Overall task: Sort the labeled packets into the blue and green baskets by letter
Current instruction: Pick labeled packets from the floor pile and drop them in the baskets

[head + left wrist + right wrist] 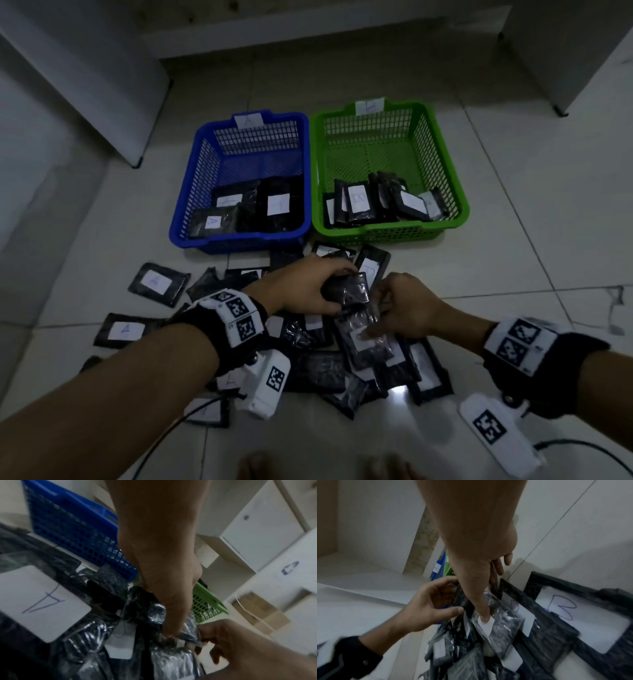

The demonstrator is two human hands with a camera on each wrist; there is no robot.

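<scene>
From my remote seat, left to right. Loose packets lie on the floor [513, 205] at far left, one [158, 283] showing a label marked A. The blue basket [191, 192] stands just beyond the pile, touching the green basket [455, 192] on its right; each carries a white tag on its far rim, and each holds several black packets at its near end. The pile [322, 370] — black glossy packets with white labels, overlapping — spreads over the floor in front of both baskets.

My left hand [301, 287] reaches over the pile, fingers and thumb curled round a packet [349, 286] lifted at the pile's far middle; its label I cannot read. Just to its right, my right hand [407, 308] points down with a straight forefinger [483, 614] pressing the white label of another packet [501, 632] that lies on top of the pile; the other fingers are loosely bent and hold nothing. In the right wrist view, two packets beside it show labels marked B — one [583, 618] large and near the lens. In the left wrist view a label marked A [39, 601] sits at left.
</scene>
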